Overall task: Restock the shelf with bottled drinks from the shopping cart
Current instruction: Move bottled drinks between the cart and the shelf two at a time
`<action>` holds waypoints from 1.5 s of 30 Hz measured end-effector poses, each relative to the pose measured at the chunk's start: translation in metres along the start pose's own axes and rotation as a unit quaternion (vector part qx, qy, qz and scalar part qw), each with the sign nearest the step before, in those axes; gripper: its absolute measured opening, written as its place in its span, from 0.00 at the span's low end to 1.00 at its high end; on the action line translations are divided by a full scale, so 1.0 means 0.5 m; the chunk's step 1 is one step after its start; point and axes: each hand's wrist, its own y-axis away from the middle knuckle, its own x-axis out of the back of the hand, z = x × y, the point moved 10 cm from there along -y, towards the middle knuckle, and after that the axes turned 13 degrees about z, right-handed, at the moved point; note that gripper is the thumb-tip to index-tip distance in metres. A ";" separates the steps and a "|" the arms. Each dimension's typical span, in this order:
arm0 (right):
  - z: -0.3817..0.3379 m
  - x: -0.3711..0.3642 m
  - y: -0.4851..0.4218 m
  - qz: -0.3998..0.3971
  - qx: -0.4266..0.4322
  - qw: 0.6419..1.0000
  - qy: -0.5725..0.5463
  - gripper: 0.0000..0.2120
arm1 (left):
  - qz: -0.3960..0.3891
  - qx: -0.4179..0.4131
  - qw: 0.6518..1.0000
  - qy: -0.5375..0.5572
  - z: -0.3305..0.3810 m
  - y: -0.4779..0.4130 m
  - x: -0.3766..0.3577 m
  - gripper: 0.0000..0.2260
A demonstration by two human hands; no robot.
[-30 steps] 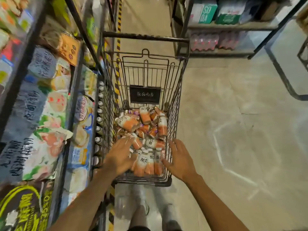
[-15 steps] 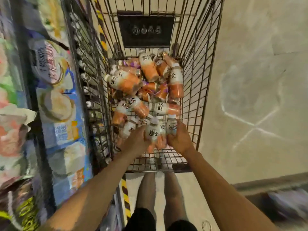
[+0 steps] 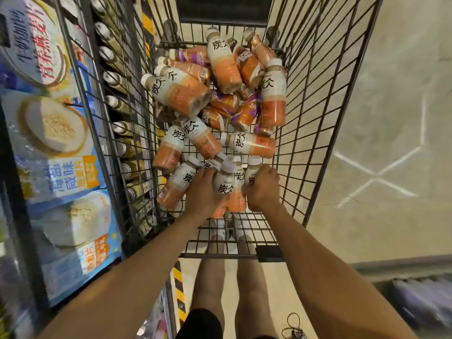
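A black wire shopping cart (image 3: 315, 133) holds several white-and-orange bottled drinks (image 3: 181, 91) piled on their sides, some with purple labels. Both my hands are down at the cart's near end. My left hand (image 3: 201, 192) grips a bottle (image 3: 223, 183) with a white cap that tilts up out of the pile. My right hand (image 3: 263, 188) curls round a neighbouring bottle (image 3: 252, 168), whose cap shows above my knuckles. A third bottle (image 3: 238, 189) stands between the two hands. The shelf (image 3: 115, 99) with rows of bottles runs along the cart's left side.
Big blue and white food packages (image 3: 53, 133) fill the shelving at far left. A yellow-black hazard strip (image 3: 178, 289) marks the floor by the shelf base. Bare concrete floor (image 3: 391, 118) lies right of the cart. My legs stand behind the cart.
My head has dropped closer over the cart. Both hands went from reaching open over the pile to closing round bottles at the near end, lifting them slightly.
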 end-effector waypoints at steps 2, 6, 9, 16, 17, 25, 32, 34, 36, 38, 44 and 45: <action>-0.002 0.001 0.006 -0.012 0.013 0.999 -0.042 0.31 | -0.006 -0.018 1.000 0.022 -0.001 0.012 0.000 0.33; -0.022 0.023 0.027 -0.026 0.065 0.994 -0.087 0.32 | -0.030 0.034 0.991 0.123 -0.008 0.029 0.024 0.34; -0.056 0.055 0.058 -0.040 0.097 0.979 -0.173 0.33 | -0.045 0.072 0.974 0.208 0.009 0.038 0.068 0.32; -0.144 0.206 0.166 -0.126 0.094 0.919 -0.361 0.32 | -0.056 0.117 0.925 0.357 0.072 0.069 0.235 0.28; -0.157 0.233 0.187 -0.145 0.089 0.911 -0.376 0.30 | -0.051 0.110 0.922 0.367 0.091 0.079 0.267 0.27; -0.235 0.418 0.327 -0.206 0.065 0.850 -0.481 0.27 | -0.108 0.091 0.884 0.445 0.213 0.195 0.441 0.31; -0.272 0.546 0.439 -0.256 0.086 0.817 -0.510 0.33 | -0.072 0.090 0.837 0.535 0.267 0.316 0.558 0.27; -0.278 0.573 0.462 -0.264 0.110 0.827 -0.485 0.28 | -0.043 0.081 0.839 0.537 0.267 0.351 0.583 0.31; -0.284 0.596 0.485 -0.279 0.131 0.833 -0.459 0.27 | -0.004 0.080 0.841 0.536 0.272 0.394 0.605 0.29; -0.290 0.624 0.519 -0.293 0.157 0.833 -0.441 0.26 | 0.034 0.076 0.843 0.531 0.278 0.446 0.624 0.23; -0.293 0.688 0.650 -0.322 0.265 0.830 -0.371 0.24 | 0.160 0.082 0.806 0.564 0.284 0.651 0.645 0.21; -0.292 0.696 0.676 -0.324 0.284 0.828 -0.359 0.25 | 0.185 0.077 0.801 0.564 0.278 0.688 0.648 0.28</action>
